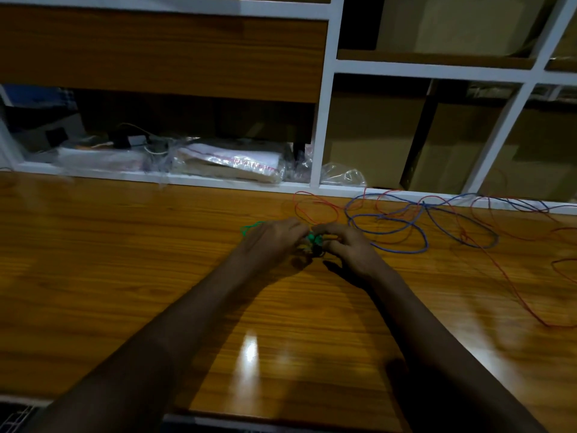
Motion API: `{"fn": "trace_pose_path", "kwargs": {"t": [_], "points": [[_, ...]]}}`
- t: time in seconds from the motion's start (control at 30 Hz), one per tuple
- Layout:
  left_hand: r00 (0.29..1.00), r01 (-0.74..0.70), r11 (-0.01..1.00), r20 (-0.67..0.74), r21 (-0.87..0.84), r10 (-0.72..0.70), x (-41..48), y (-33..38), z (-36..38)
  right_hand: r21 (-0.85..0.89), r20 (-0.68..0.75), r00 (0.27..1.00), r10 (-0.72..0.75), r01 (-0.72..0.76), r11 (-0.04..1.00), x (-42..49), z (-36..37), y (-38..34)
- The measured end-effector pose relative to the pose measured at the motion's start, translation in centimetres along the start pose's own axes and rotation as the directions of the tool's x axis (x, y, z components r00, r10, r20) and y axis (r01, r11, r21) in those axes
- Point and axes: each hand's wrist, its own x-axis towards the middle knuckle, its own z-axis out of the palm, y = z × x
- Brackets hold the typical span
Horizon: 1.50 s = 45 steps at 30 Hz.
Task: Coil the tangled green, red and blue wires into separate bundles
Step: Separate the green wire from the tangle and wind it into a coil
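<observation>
Where the two hands meet over the middle of the desk, a small bunch of green wire sits between them. The left hand and the right hand are close together, fingers curled in on the bunch from either side, and a thin green loop pokes out past the left knuckles. The picture is too blurred to tell which fingers do the pinching. Just to the right, the blue wire lies loose on the desk in wide loops, crossed over and under by the red wire, which trails off toward the right edge. Behind stands a white-framed shelf with boxes and plastic bags.
</observation>
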Motion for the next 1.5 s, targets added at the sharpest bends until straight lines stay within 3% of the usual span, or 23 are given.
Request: {"fn": "trace_pose_path", "kwargs": {"t": [0.2,0.33,0.43,0.63,0.7,0.8,0.93,1.07,1.17,1.3,1.5], "points": [[0.982,-0.190,0.972,0.018,0.140,0.189,0.3,-0.3,-0.9,-0.300,-0.042,0.991,-0.123,0.105,0.948,0.0,0.5,-0.5],[0.985,-0.152,0.964,0.114,0.218,0.129,-0.5,-1.5,0.2,-0.392,-0.053,0.990,-0.131,0.100,0.914,-0.7,-0.1,-0.4],[0.982,-0.180,0.950,0.096,0.257,0.160,-1.2,-2.2,0.3,-0.563,-0.094,0.983,-0.155,0.076,0.823,-0.8,-0.2,-1.0],[0.975,-0.211,0.945,0.119,0.249,0.186,-1.0,-0.5,1.2,-0.283,0.046,0.996,-0.080,0.090,0.955,-0.8,0.5,0.4],[0.976,-0.172,0.963,0.170,0.209,0.138,-1.3,0.0,2.0,-0.267,0.045,0.998,-0.049,0.059,0.962,-0.8,0.5,0.6],[0.961,0.081,0.980,0.246,0.182,-0.125,-1.9,0.2,2.5,-0.236,0.063,0.998,0.008,0.007,0.972,-0.7,0.3,0.5],[0.870,0.256,0.943,0.375,0.211,-0.320,-2.3,0.3,3.0,-0.169,0.093,0.995,0.041,-0.025,0.985,-0.8,0.1,0.2],[0.714,0.372,0.889,0.530,0.268,-0.458,-1.7,0.1,2.9,0.104,-0.021,0.998,0.059,-0.056,0.993,-0.7,0.7,0.2],[0.637,0.451,0.837,0.545,0.310,-0.545,-1.8,-0.8,2.4,0.172,-0.157,0.986,0.065,-0.038,0.984,-0.8,0.6,0.1],[0.562,0.527,0.768,0.529,0.364,-0.636,-3.3,-3.4,1.4,0.190,-0.132,0.984,0.118,-0.092,0.978,-0.7,0.5,0.5],[0.476,0.589,0.657,0.455,0.471,-0.753,-5.3,-9.6,0.8,0.079,-0.123,0.988,0.091,-0.081,0.994,0.2,1.1,0.4]]}}
